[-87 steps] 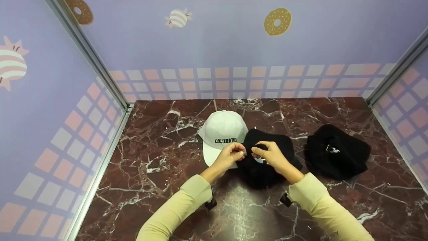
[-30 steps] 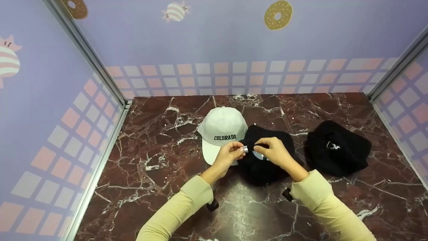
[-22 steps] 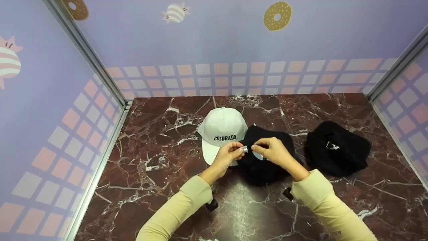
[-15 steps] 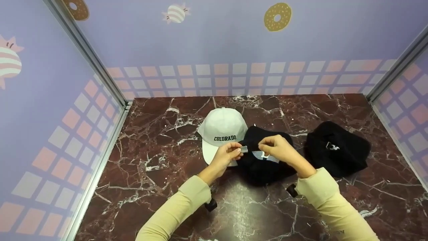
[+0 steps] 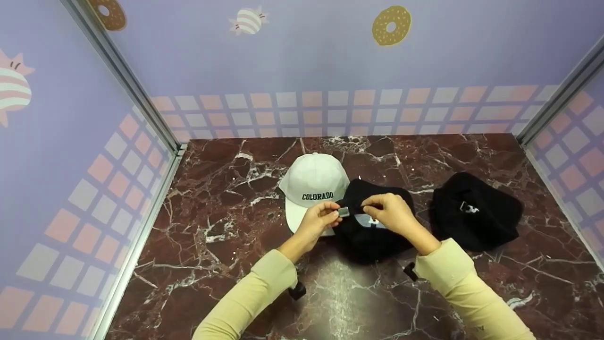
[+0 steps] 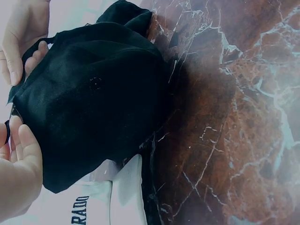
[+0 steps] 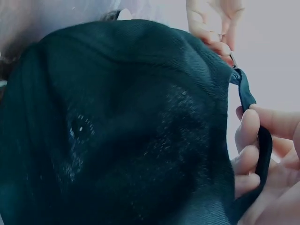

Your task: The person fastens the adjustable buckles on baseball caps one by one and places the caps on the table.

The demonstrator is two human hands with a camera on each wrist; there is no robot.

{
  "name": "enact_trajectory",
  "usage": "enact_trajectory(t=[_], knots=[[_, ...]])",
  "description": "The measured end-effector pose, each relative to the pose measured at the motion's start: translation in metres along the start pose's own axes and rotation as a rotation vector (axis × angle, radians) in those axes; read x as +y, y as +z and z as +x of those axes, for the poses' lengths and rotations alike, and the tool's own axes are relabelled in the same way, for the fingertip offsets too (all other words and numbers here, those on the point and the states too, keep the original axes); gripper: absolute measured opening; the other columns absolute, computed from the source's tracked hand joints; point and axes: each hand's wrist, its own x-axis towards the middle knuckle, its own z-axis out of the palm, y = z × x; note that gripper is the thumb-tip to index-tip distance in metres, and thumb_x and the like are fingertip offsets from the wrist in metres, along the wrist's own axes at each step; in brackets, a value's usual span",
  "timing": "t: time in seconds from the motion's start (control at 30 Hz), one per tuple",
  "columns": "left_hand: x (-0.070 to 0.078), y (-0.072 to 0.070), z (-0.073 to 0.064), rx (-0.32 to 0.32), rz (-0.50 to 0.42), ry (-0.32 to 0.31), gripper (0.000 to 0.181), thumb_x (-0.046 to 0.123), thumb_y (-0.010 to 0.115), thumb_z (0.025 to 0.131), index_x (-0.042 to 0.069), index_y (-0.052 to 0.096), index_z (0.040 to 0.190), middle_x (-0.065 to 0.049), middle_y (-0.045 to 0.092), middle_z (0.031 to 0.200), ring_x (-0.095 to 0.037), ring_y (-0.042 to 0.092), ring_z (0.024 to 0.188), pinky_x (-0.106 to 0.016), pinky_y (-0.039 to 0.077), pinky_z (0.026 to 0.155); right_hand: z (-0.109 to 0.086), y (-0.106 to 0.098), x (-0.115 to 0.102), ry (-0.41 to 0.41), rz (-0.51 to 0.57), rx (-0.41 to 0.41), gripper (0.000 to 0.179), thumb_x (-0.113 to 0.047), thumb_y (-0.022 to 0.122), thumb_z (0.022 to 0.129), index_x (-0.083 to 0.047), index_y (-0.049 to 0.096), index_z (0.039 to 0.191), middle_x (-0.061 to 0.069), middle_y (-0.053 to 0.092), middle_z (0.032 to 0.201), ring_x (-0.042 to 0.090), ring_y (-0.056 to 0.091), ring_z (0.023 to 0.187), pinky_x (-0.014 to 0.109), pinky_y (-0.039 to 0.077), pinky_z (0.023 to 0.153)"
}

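A black cap (image 5: 373,248) is turned with its back opening towards me, its inside showing a pale label (image 5: 370,220). My left hand (image 5: 314,222) pinches the small metal buckle (image 5: 344,212) of its back strap between thumb and fingers. Just right of it, my right hand (image 5: 394,215) pinches the black fabric strap (image 7: 245,91), with the other fingers curled behind the band in the right wrist view. The left wrist view shows the dark crown (image 6: 98,93) with both hands at its rear edge.
A white cap (image 5: 317,175) lettered COLORADO stands behind and left of the held cap, partly overlapped by it. Another black cap (image 5: 490,212) lies to the right on the marbled table (image 5: 226,264). Patterned panels (image 5: 302,61) enclose the back and sides.
The right hand has drawn slightly right from the left hand, uncovering more of the pale label. The buckle in the left hand has turned and shows more of its flat metal face.
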Motion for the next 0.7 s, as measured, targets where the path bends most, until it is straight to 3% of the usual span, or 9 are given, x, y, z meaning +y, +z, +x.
enact_trajectory(t=[0.1,0.2,0.3,0.4,0.53,0.7], knots=[[0.000,-0.001,0.000,0.008,0.022,0.010,0.017,-0.001,0.049,0.085,-0.008,0.049,0.101,0.001,0.053,0.080,-0.006,0.057,0.069,-0.018,0.046,0.067,-0.002,0.003,-0.004,-0.079,-0.139,0.082,0.022,-0.018,0.068,0.074,-0.011,0.067,0.095,0.004,0.067,0.080,0.018,0.057,0.070,0.033,0.044,0.064],[0.000,-0.001,0.000,0.016,0.031,0.012,0.020,-0.002,0.049,0.085,-0.010,0.047,0.103,0.000,0.053,0.081,-0.007,0.057,0.070,-0.018,0.047,0.068,-0.002,0.009,-0.006,-0.244,-0.262,0.150,0.032,-0.022,0.071,0.070,-0.011,0.064,0.100,0.005,0.064,0.088,0.024,0.054,0.083,0.039,0.042,0.071],[0.002,0.000,-0.001,0.021,0.030,0.010,0.020,-0.002,0.049,0.085,-0.009,0.047,0.103,-0.001,0.053,0.082,-0.007,0.057,0.071,-0.019,0.047,0.069,-0.001,0.016,-0.008,-0.415,-0.362,0.201,0.036,-0.022,0.073,0.067,-0.012,0.064,0.100,0.005,0.062,0.091,0.024,0.053,0.087,0.041,0.040,0.073],[0.003,0.000,-0.002,0.020,0.027,0.010,0.019,-0.002,0.050,0.085,-0.007,0.048,0.103,0.000,0.053,0.082,-0.007,0.056,0.071,-0.019,0.047,0.069,0.000,0.023,-0.009,-0.529,-0.433,0.222,0.036,-0.021,0.074,0.064,-0.013,0.064,0.098,0.003,0.062,0.090,0.022,0.053,0.088,0.039,0.038,0.075],[0.004,0.001,-0.003,0.008,0.031,0.013,0.018,-0.001,0.050,0.085,-0.006,0.048,0.102,0.001,0.052,0.082,-0.007,0.056,0.071,-0.020,0.047,0.069,0.002,0.032,-0.007,-0.612,-0.493,0.262,0.034,-0.018,0.075,0.061,-0.012,0.065,0.093,0.002,0.063,0.087,0.020,0.053,0.084,0.038,0.037,0.076],[0.004,0.001,-0.004,-0.003,0.046,0.013,0.017,-0.001,0.050,0.085,-0.006,0.049,0.101,0.001,0.052,0.079,-0.007,0.055,0.070,-0.020,0.047,0.069,0.006,0.039,-0.005,-0.675,-0.491,0.355,0.027,-0.015,0.074,0.060,-0.011,0.064,0.084,0.002,0.064,0.079,0.020,0.055,0.077,0.037,0.037,0.074]])
